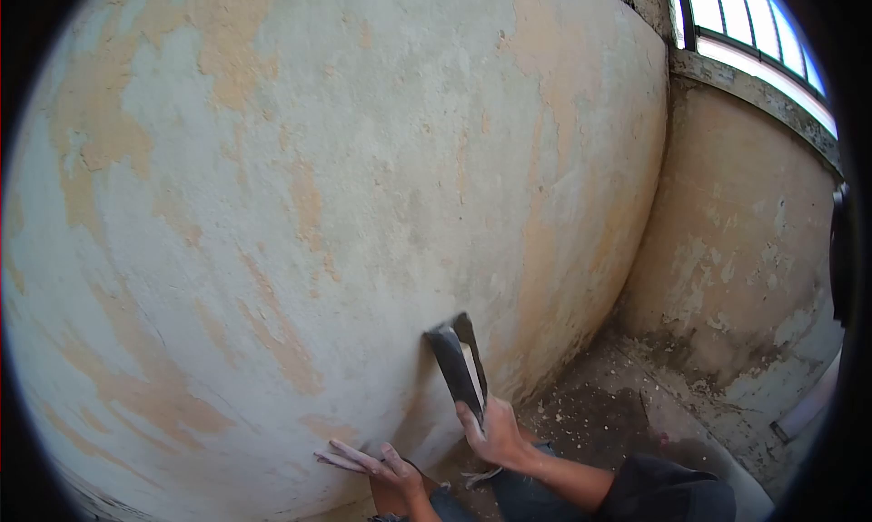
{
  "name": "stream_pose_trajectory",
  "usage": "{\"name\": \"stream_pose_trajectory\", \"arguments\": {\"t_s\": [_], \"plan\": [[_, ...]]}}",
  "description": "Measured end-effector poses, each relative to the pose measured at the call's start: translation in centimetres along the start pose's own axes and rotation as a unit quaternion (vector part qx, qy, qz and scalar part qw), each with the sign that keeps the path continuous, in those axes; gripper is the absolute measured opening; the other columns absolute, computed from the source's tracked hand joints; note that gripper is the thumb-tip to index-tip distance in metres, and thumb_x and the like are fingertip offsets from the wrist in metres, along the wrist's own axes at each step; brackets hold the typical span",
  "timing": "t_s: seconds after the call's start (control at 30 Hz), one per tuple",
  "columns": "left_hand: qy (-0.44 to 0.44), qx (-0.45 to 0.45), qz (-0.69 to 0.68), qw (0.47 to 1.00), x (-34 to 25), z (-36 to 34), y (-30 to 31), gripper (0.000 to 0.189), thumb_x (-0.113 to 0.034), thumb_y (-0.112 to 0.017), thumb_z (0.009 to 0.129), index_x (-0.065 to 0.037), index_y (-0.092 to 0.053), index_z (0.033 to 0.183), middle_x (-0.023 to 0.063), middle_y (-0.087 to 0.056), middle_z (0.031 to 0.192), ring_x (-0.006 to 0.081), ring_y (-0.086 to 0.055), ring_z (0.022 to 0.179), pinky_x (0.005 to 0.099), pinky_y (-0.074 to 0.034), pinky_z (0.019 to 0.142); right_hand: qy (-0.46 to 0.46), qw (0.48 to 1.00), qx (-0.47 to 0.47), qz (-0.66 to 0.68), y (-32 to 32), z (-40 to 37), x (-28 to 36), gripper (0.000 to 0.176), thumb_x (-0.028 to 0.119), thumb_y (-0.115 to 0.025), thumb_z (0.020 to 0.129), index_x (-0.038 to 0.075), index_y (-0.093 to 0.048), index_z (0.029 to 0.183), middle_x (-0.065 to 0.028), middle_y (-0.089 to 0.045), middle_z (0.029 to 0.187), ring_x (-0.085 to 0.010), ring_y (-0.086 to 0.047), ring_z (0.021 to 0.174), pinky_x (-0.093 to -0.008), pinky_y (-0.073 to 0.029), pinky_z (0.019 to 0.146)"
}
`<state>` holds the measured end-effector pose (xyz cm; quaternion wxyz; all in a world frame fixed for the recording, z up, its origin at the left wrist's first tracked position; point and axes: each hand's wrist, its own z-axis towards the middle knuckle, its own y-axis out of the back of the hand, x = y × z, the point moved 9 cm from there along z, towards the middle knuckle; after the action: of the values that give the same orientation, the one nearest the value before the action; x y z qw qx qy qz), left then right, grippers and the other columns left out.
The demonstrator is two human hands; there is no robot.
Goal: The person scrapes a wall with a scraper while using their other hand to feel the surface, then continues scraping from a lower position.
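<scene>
R hand (495,434) is clamping the dark flat metal scraper (459,363), blade pressing on the patchy cream-and-orange plaster wall (318,159) nr the corner. L hand (377,463) is lying open, fingers flat on wall. Flakes are littering the dusty grey concrete floor (618,404); barred window (754,32) top rt.

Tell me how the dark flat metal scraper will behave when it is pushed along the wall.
The dark flat metal scraper is probably stiff: its blade looks straight with its edge on the patchy beige plaster wall. It seems light, since the right hand alone holds it up. It may skid; the left hand lies flat on the wall.
</scene>
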<state>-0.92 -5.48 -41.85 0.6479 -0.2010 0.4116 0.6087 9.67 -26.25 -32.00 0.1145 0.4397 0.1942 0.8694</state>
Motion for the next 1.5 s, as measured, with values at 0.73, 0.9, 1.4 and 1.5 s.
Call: {"name": "stream_pose_trajectory", "arguments": {"t_s": [0.73, 0.9, 1.4, 1.5], "plan": [[-0.017, -0.015, -0.006, 1.0, -1.1, 0.4, -0.1, 0.089, -0.061, -0.039, 0.097, 0.0, -0.014, 0.158, 0.0297, 0.006, 0.162, 0.0463, 0.003, 0.151, 0.059, -0.008, 0.119, -0.06, 0.998, 0.016, 0.007, 0.4, -0.7, -2.2, 0.033, 0.027, -0.06, 0.098, -0.005, -0.057, 0.102, -0.0274, -0.062, 0.073, -0.0496, -0.063, 0.075, -0.0531, -0.048, 0.063], [-0.021, -0.029, -0.015, 0.999, -0.9, 0.0, 0.5, 0.089, -0.062, -0.038, 0.098, 0.0, -0.014, 0.158, 0.0294, 0.005, 0.163, 0.047, 0.002, 0.151, 0.0594, -0.008, 0.119, -0.066, 0.996, 0.013, 0.052, 2.1, 3.1, 0.4, 0.034, 0.028, -0.061, 0.097, -0.005, -0.058, 0.103, -0.0271, -0.063, 0.072, -0.0498, -0.063, 0.073, -0.0527, -0.049, 0.064], [-0.032, -0.012, 0.035, 0.999, -0.7, 0.0, 0.2, 0.09, -0.063, -0.038, 0.097, -0.001, -0.013, 0.158, 0.0304, 0.005, 0.162, 0.0449, 0.004, 0.151, 0.057, -0.008, 0.119, -0.013, 1.0, 0.02, -0.02, -0.5, 0.4, 2.7, 0.03, 0.025, -0.063, 0.095, -0.004, -0.056, 0.098, -0.0242, -0.06, 0.066, -0.0463, -0.062, 0.066, -0.05, -0.048, 0.059], [-0.013, -0.009, 0.023, 1.0, -0.6, -0.2, 0.1, 0.09, -0.063, -0.036, 0.098, 0.0, -0.013, 0.158, 0.0306, 0.006, 0.162, 0.0465, 0.004, 0.151, 0.0587, -0.007, 0.119, 0.008, 1.0, 0.003, 0.022, 0.0, 1.3, 3.4, 0.03, 0.024, -0.063, 0.095, -0.005, -0.056, 0.1, -0.0244, -0.06, 0.066, -0.0458, -0.062, 0.065, -0.0496, -0.048, 0.059]]}}
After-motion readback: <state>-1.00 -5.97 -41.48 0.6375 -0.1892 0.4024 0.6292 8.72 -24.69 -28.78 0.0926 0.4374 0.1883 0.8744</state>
